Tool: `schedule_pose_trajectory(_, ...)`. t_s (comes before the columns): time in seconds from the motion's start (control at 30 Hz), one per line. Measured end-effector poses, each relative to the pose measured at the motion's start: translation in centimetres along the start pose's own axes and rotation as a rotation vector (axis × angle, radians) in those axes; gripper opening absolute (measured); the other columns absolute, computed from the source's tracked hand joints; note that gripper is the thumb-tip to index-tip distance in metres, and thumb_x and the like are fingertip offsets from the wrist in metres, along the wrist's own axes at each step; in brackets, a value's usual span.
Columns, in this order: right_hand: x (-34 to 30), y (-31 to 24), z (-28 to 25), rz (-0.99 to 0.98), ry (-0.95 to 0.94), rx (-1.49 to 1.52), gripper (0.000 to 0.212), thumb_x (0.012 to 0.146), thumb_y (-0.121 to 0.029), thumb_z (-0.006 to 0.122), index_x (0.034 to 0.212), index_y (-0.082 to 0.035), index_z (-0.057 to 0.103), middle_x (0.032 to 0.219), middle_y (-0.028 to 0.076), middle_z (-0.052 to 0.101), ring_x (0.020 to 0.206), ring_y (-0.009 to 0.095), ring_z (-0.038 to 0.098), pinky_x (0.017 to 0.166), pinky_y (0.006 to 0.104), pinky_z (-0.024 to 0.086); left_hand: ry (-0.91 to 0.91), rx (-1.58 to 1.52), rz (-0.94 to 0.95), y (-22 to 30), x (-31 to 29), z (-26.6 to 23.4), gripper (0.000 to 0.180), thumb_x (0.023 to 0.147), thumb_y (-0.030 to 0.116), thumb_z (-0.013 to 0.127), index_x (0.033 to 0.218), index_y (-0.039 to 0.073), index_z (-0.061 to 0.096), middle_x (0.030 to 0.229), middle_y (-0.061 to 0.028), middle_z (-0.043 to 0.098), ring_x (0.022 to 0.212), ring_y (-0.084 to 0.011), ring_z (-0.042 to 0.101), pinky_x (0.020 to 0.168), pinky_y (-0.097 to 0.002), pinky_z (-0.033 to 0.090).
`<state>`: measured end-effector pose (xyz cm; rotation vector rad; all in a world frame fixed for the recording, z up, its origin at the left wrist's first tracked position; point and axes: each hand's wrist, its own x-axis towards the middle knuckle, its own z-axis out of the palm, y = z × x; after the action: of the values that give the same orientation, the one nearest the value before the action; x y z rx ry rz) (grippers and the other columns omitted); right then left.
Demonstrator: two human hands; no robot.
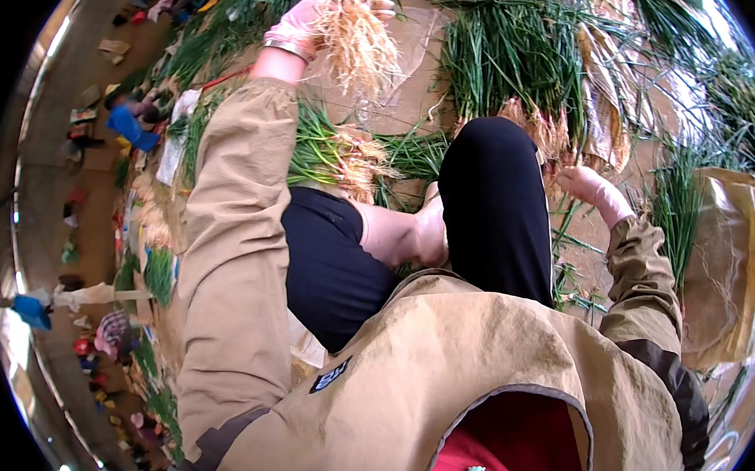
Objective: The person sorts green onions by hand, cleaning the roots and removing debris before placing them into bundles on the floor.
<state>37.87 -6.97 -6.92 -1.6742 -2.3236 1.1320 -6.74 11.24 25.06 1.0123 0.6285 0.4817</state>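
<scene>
My left hand (303,22), in a pink glove, is stretched forward and closed around a bunch of green onions (352,32), whose pale tangled roots hang toward me. My right hand (593,187), also in a pink glove, reaches to the right of my raised black-clad knee (494,200) and touches the rooty ends of a pile of green onions (537,80); whether it grips any I cannot tell. Another tied bunch of green onions (335,154) lies on the ground by my left leg.
Flattened cardboard (406,71) covers the ground under the greens. A brown paper sack (726,260) lies at the right. More onion piles (736,112) spread at the far right. Small bundles and scattered colourful items (127,122) line the floor on the left.
</scene>
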Motion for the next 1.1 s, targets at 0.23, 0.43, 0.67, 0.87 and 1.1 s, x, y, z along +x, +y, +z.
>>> schedule_pose_trajectory(0.23, 0.6, -0.6, 5.5, 0.103, -0.133, 0.11, 0.036, 0.084, -0.034, 0.056, 0.101, -0.003, 0.062, 0.092, 0.018, 0.065, 0.087, 0.032, 0.063, 0.078, 0.0374, 0.048, 0.136, -0.072, -0.036, -5.1, 4.8, -2.2, 0.034, 0.09, 0.017, 0.055, 0.116, -0.006, 0.053, 0.122, -0.0218, 0.055, 0.107, -0.0305, 0.058, 0.089, -0.043, 0.051)
schedule_pose_trajectory(0.43, 3.2, -3.2, 6.3, 0.075, -0.103, 0.204, 0.034, 0.087, -0.033, 0.054, 0.102, -0.004, 0.063, 0.093, 0.019, 0.065, 0.086, 0.035, 0.062, 0.078, 0.04, 0.048, 0.296, -0.087, -0.084, -12.5, 8.7, -2.7, 0.031, 0.089, 0.01, 0.051, 0.115, -0.008, 0.053, 0.117, -0.0191, 0.059, 0.108, -0.031, 0.058, 0.092, -0.0396, 0.049)
schedule_pose_trajectory(0.67, 14.1, -9.2, 2.6, 0.154, 0.275, 0.272, 0.03, 0.09, -0.029, 0.047, 0.089, -0.003, 0.062, 0.086, 0.022, 0.063, 0.083, 0.038, 0.061, 0.077, 0.0448, 0.048, 0.365, -0.547, -0.144, -26.9, 10.6, -5.2, 0.02, 0.086, 0.006, 0.055, 0.103, -0.004, 0.058, 0.101, -0.0165, 0.065, 0.092, -0.0265, 0.064, 0.078, -0.0355, 0.055)
schedule_pose_trajectory(0.87, 26.5, -9.8, 3.3, 0.395, 0.198, 0.049, 0.039, 0.088, -0.039, 0.051, 0.094, -0.002, 0.063, 0.091, 0.021, 0.064, 0.089, 0.037, 0.061, 0.078, 0.0451, 0.048, 0.583, -0.876, -0.138, -34.2, 9.3, -2.5, 0.025, 0.082, 0.009, 0.061, 0.104, -0.003, 0.058, 0.105, -0.0178, 0.064, 0.096, -0.0276, 0.063, 0.085, -0.0402, 0.052)
schedule_pose_trajectory(1.1, 24.3, -8.0, 1.4, 0.295, 0.065, 1.028, 0.035, 0.095, -0.034, 0.049, 0.094, -0.002, 0.063, 0.071, 0.008, 0.064, 0.06, 0.011, 0.055, 0.062, 0.0264, 0.047, 0.699, -0.682, -0.25, -31.7, 10.1, -2.4, 0.015, 0.083, 0.013, 0.063, 0.092, 0.003, 0.059, 0.073, -0.0071, 0.064, 0.057, -0.0147, 0.061, 0.05, -0.0243, 0.049)
